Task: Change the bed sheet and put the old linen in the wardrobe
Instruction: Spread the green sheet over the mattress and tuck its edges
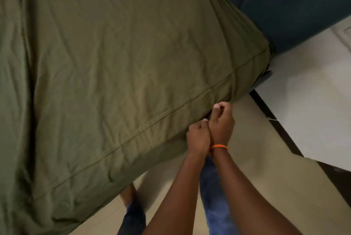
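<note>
Down at the near edge of the bed, both hands are working side by side on the olive green bed sheet (106, 67), which is lying wrinkled across the whole mattress and hanging over its side. The left hand (198, 138) is curling its fingers into a fist right against the sheet's lower hem, though whether its grip is actually holding cloth cannot be told, since the fingertips are hidden behind the knuckles. The right hand (222, 121) is touching the left at the wrist and is bending its fingers and thumb at the same hem, apparently pinching a bit of the fabric at the edge. An orange bracelet (218, 147) is sitting on the right wrist. A piped seam is running along the mattress edge just above the hands. Beyond the far corner of the bed, a dark teal headboard (296, 7) is standing upright. Below the arms, the person's legs in blue jeans (214, 196) are standing on the pale floor (266, 158).
</note>
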Demonstrator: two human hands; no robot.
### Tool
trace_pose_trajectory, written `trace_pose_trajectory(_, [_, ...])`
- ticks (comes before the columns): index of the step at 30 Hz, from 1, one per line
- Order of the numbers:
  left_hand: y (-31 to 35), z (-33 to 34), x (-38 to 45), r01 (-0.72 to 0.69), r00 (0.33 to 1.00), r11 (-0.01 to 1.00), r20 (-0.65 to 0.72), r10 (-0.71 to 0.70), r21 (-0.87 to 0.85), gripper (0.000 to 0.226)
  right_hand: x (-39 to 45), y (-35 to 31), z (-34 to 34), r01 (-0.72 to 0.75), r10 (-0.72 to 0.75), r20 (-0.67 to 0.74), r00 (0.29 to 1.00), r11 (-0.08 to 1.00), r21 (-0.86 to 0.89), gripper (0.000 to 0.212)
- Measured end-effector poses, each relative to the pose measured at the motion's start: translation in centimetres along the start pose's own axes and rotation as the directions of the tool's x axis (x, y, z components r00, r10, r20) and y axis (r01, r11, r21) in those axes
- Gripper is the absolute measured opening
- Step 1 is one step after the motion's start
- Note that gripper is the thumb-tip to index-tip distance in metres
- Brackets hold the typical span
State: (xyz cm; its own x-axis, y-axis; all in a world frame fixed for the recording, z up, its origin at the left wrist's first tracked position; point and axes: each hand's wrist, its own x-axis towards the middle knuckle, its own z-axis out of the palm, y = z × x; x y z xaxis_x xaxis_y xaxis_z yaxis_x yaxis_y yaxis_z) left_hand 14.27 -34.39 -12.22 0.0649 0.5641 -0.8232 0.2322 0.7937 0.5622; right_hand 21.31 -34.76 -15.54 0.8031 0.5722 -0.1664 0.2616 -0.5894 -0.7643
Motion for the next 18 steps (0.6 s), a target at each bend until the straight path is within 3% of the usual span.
trace_pose_trajectory(2, [-1.5,-5.1,-1.0,0.004,1.0,1.0,-0.024,-0.004,0.002,0.039,-4.7,-1.6,1.9,0.022,-0.022,0.016,1.0,0.999,0.03,0.005])
trace_pose_trajectory(4, [-2.5,-10.5,-2.7,0.04,0.999,0.994,-0.024,-0.042,-0.103,0.035,-9.7,-2.8,3.9,0.012,-0.013,0.016,1.0,0.999,0.052,0.012])
trace_pose_trajectory(7, [-5.0,-16.8,-4.1,0.169,0.985,0.961,-0.009,-0.175,-0.22,0.027,-16.1,-3.7,7.0,-0.168,0.164,0.036,0.986,0.971,0.17,0.029])
trace_pose_trajectory(9, [-7.6,-19.3,-4.2,0.244,0.968,0.914,0.02,-0.251,-0.323,0.026,-19.1,-3.8,8.1,-0.302,0.297,0.066,0.953,0.896,0.327,0.042])
trace_pose_trajectory(11, [-10.0,-20.6,-4.0,0.294,0.943,0.763,0.045,-0.33,-0.576,0.035,-20.8,-3.4,9.4,-0.385,0.372,0.119,0.921,0.815,0.434,0.052])
trace_pose_trajectory(14, [-12.1,-21.7,-3.0,0.221,0.904,0.363,0.051,-0.424,-0.905,0.042,-21.4,-1.3,12.2,-0.529,0.486,0.229,0.843,0.678,0.51,0.05])
trace_pose_trajectory(15, [-12.7,-22.1,-2.5,0.174,0.897,0.254,0.047,-0.439,-0.951,0.045,-21.2,0.4,13.7,-0.548,0.503,0.245,0.829,0.645,0.532,0.05])
trace_pose_trajectory(18, [-13.4,-23.0,-0.9,0.107,0.891,0.036,0.08,-0.446,-0.994,0.059,-20.0,1.8,15.8,-0.576,0.573,0.22,0.79,0.57,0.586,0.086])
